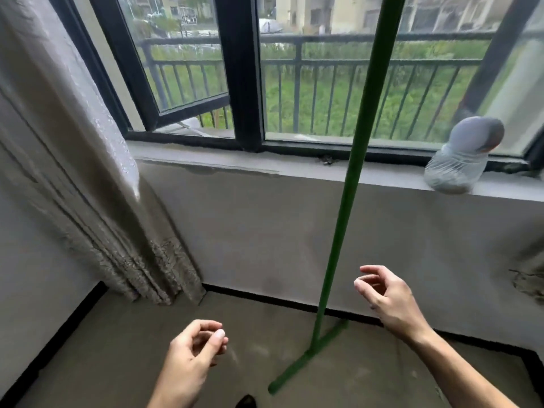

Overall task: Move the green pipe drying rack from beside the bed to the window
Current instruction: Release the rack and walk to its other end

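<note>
The green pipe drying rack (350,184) stands on the concrete floor just in front of the window (323,92). Only one upright pole and its floor foot (306,357) show; the top runs out of the frame. My right hand (385,298) hovers just right of the pole at its lower part, fingers curled and apart, touching nothing. Lower and to the left of the pole, my left hand (194,351) is loosely curled and holds nothing. Neither hand is on the rack.
A grey curtain (73,172) hangs at the left down to the floor. On the window sill (294,169) at the right lies a plastic-wrapped bundle (462,160). The left window pane is swung open. A grey wall runs below the sill.
</note>
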Available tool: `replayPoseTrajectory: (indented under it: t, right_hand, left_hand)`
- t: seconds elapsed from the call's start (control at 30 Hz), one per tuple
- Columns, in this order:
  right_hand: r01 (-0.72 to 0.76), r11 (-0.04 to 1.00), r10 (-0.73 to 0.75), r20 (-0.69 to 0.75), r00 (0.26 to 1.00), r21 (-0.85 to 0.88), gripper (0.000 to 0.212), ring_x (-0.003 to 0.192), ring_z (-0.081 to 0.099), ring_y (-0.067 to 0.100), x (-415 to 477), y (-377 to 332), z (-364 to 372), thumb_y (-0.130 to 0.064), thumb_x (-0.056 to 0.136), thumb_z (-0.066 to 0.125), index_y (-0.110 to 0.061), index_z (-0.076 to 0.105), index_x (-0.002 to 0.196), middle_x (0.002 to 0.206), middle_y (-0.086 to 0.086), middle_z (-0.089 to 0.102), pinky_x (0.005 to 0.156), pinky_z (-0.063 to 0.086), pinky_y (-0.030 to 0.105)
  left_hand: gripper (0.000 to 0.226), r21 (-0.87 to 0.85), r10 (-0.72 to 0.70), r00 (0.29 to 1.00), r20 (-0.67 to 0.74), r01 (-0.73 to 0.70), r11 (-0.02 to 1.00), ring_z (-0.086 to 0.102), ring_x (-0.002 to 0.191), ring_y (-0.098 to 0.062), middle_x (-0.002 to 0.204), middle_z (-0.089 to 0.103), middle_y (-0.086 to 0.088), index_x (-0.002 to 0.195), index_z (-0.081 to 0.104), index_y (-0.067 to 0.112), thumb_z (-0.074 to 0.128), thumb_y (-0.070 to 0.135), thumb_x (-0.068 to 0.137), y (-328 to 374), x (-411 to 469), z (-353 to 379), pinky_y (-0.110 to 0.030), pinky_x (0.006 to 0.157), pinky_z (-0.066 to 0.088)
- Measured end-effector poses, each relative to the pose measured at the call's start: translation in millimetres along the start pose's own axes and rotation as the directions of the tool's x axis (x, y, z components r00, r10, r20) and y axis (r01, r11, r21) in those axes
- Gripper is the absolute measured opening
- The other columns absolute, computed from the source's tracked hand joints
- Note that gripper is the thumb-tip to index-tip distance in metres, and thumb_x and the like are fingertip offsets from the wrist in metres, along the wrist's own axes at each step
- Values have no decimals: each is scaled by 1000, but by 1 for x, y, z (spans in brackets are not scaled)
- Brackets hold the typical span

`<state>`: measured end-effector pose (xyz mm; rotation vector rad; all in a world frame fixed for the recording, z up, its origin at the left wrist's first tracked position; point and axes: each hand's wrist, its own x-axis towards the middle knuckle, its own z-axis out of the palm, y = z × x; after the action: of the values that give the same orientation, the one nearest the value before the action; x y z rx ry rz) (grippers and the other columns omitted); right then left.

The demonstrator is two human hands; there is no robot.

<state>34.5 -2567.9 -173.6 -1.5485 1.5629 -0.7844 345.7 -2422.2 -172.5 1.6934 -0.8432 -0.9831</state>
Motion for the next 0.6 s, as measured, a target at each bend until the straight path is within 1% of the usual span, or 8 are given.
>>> replayPoseTrajectory:
  t: [0.1, 0.2, 0.27, 0.33, 0.4, 0.5, 0.53, 0.6]
  right_hand:
    - [-95, 995, 97, -119, 988, 20, 42, 96, 66, 18, 36, -25, 24, -25, 83, 73, -22, 57, 121, 106, -2, 67, 89, 56, 46]
    - [-126, 992, 125, -205, 971, 10, 56, 102, 61, 17, 64, -50, 44, -27, 80, 76, -22, 50, 130, 113, -3, 62, 95, 50, 38]
    - [-156, 988, 153, -237, 959, 9, 55, 106, 60, 15, 80, -58, 53, -29, 81, 75, -23, 50, 129, 113, -5, 63, 97, 48, 36]
    - [-192, 981, 183, -262, 948, -10, 40, 106, 63, 16, 95, -57, 56, -32, 84, 71, -23, 55, 120, 109, -4, 69, 96, 50, 39]
    - [-222, 974, 201, -266, 943, -53, 24, 98, 67, 20, 106, -55, 55, -40, 85, 66, -26, 60, 103, 98, -4, 73, 90, 54, 45]
    - [-229, 963, 191, -244, 951, -140, 34, 94, 71, 23, 114, -49, 49, -57, 82, 57, -28, 57, 101, 95, -3, 76, 82, 56, 46]
    - [-231, 957, 184, -246, 952, -178, 36, 95, 71, 23, 115, -48, 46, -59, 83, 55, -29, 56, 102, 96, -4, 76, 81, 56, 44]
    - [-243, 949, 184, -272, 945, -202, 36, 95, 70, 22, 115, -42, 38, -59, 84, 54, -29, 56, 104, 95, -5, 77, 78, 55, 41]
  left_hand:
    - [4, 60, 86, 978, 191, -99, 993, 67, 67, -26, 74, 72, -19, 82, 66, 11, 65, 8, 84, 44, 72, 5, -24, 59, 53]
    - [11, 118, 171, 911, 374, -230, 966, 68, 78, -31, 82, 72, -19, 82, 66, 23, 64, 31, 76, 96, 131, 21, -35, 70, 54]
    - [13, 140, 230, 851, 473, -331, 933, 67, 82, -31, 82, 72, -15, 83, 65, 26, 63, 36, 74, 127, 163, 42, -42, 75, 55]
    - [14, 101, 294, 772, 563, -417, 903, 66, 83, -31, 84, 71, -13, 86, 65, 25, 64, 35, 76, 155, 184, 73, -42, 75, 55]
    - [17, 31, 352, 674, 650, -486, 873, 65, 82, -23, 88, 69, -6, 96, 64, 24, 66, 32, 81, 181, 192, 106, -34, 75, 56]
    - [36, -90, 428, 476, 768, -581, 809, 65, 94, -10, 103, 66, 2, 118, 58, 27, 61, 39, 84, 216, 194, 155, -29, 84, 55]
    - [40, -124, 447, 419, 790, -605, 787, 65, 98, -11, 107, 66, 0, 121, 55, 29, 59, 43, 83, 226, 194, 169, -32, 87, 54]
    - [37, -166, 461, 357, 813, -615, 770, 66, 100, -18, 105, 68, -4, 115, 56, 28, 52, 47, 83, 243, 192, 196, -41, 90, 54]
